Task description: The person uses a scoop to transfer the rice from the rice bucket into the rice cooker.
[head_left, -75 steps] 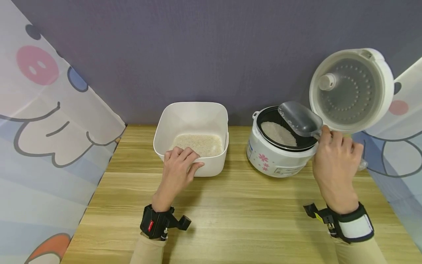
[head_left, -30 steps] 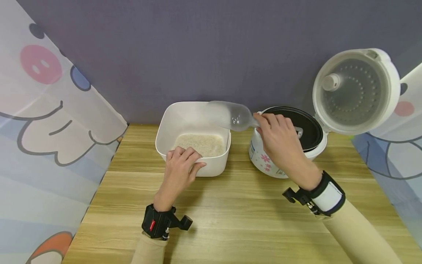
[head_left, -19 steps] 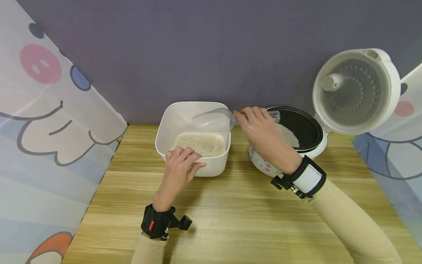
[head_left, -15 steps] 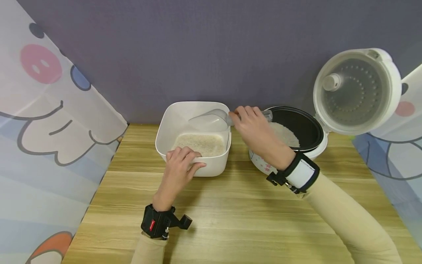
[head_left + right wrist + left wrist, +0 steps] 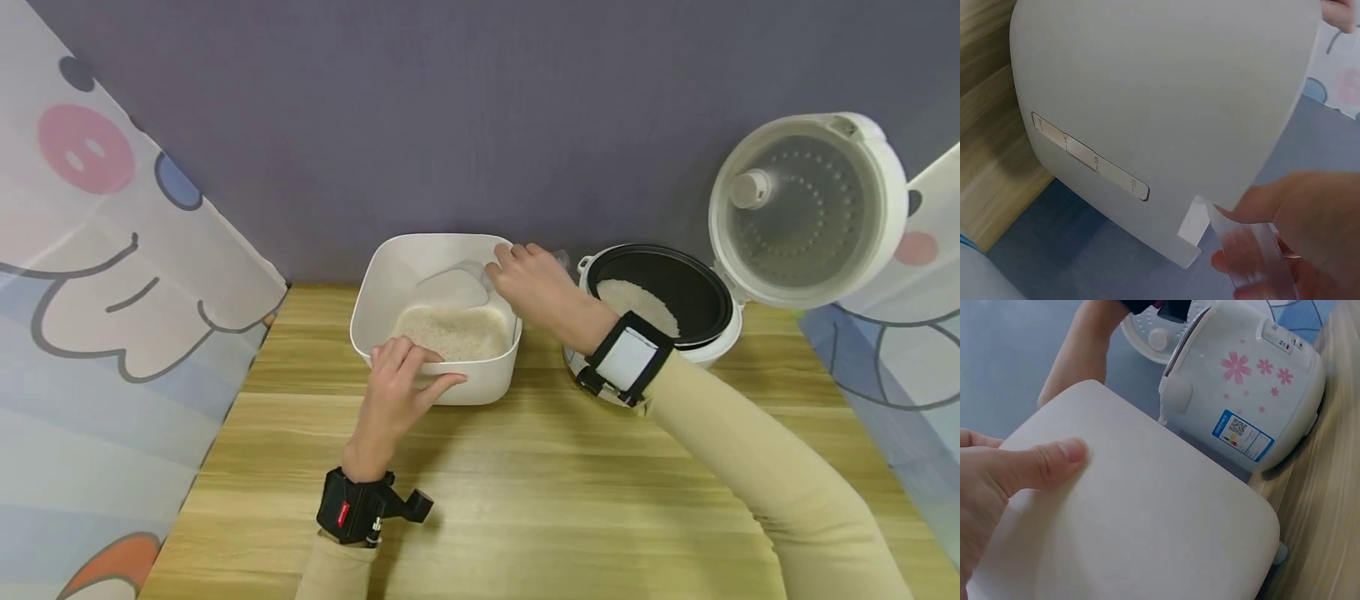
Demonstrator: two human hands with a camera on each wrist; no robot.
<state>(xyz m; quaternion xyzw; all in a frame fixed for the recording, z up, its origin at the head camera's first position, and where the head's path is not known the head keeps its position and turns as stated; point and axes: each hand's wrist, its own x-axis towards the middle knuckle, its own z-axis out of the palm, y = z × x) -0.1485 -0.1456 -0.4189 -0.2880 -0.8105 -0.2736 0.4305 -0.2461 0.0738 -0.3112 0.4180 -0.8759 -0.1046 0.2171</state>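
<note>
A white square rice bin (image 5: 483,383) stands on the table with rice (image 5: 468,337) in its bottom. My left hand (image 5: 393,387) grips its front rim, thumb outside on the wall, as the left wrist view also shows. My right hand (image 5: 534,287) holds a clear plastic scoop (image 5: 450,289) by its handle over the bin's right back corner. The scoop's bowl is inside the bin, low by the rice; whether it holds any cannot be told. In the right wrist view the fingers curl round the clear handle (image 5: 1250,256), beside a notch in the bin's edge.
Right of the bin stands a white rice cooker (image 5: 1254,394) with pink flowers. Its lid (image 5: 810,208) is raised, and rice (image 5: 637,304) lies in its dark inner pot (image 5: 686,287). A grey wall (image 5: 450,117) rises behind the wooden table (image 5: 510,500).
My right hand has carried the scoop from over the cooker's pot leftward and down into the bin. The left hand has stayed on the bin's front rim.
</note>
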